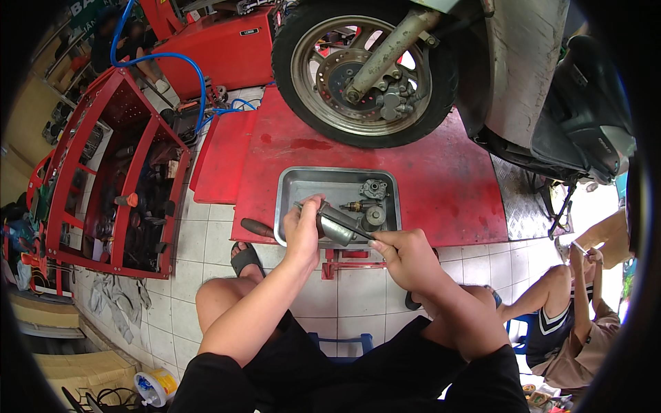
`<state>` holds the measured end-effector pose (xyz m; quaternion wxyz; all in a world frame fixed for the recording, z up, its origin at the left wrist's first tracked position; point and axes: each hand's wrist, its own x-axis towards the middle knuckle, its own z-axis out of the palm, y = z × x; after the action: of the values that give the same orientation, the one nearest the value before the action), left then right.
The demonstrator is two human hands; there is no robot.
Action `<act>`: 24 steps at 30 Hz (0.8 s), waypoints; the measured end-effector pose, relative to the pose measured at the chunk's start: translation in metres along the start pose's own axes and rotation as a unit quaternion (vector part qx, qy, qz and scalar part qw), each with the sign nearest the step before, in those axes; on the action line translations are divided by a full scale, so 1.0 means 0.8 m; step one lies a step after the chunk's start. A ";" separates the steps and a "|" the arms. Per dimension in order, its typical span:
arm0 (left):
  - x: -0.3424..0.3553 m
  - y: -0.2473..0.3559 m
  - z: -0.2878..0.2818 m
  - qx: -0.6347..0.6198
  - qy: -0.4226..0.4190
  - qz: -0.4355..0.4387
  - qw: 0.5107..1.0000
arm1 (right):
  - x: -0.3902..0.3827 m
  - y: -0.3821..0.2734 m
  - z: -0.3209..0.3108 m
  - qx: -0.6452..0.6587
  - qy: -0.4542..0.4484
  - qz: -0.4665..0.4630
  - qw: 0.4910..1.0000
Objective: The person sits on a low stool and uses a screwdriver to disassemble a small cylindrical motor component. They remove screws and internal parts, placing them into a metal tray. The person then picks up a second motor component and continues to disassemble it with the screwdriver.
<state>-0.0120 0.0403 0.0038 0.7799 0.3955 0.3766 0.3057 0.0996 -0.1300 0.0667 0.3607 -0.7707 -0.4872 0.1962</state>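
Note:
My left hand (301, 233) is closed around a grey metal cylindrical part (335, 226), held tilted over the front of a shallow metal tray (281, 199). In my right hand (412, 257) is a thin dark rod-like tool (363, 233). It points left toward the cylinder; whether its tip touches or enters the part I cannot tell. Lying at the tray's right side are a grey cast metal part (374, 188), a dark spindle-like part (354, 206) and a short round metal part (374, 217). A brown-handled tool (257, 227) rests by the tray's left front corner.
The tray sits on a red lift platform (441, 199). Beyond it stands a scooter's front wheel (365, 76), with the body at right. A red tool cart (120, 172) is at left, near a blue hose (186, 60). Another person (571, 323) sits at right.

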 end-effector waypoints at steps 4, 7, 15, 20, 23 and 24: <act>0.003 0.000 -0.003 0.003 -0.020 0.025 0.999 | 0.004 0.004 -0.005 0.089 -0.083 0.061 0.991; 0.003 0.002 -0.002 -0.004 -0.019 0.019 1.000 | 0.006 0.007 -0.007 0.091 -0.096 0.075 0.988; 0.037 0.042 -0.010 0.127 -0.028 0.069 0.989 | 0.025 0.018 -0.033 0.058 0.025 -0.021 0.998; 0.051 0.063 -0.018 0.475 -0.071 0.290 0.828 | 0.031 0.025 -0.050 0.023 0.056 0.028 0.998; 0.052 0.055 -0.011 0.564 -0.062 0.225 0.792 | 0.029 0.033 -0.045 -0.041 0.049 0.042 0.997; 0.056 0.050 -0.015 0.592 -0.054 0.220 0.773 | 0.028 0.030 -0.044 -0.046 0.042 0.048 0.997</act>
<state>-0.0052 0.0993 0.0173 0.3222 0.8671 0.3429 0.1636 0.1471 -0.1290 0.0733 0.3352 -0.8167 -0.4423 0.1579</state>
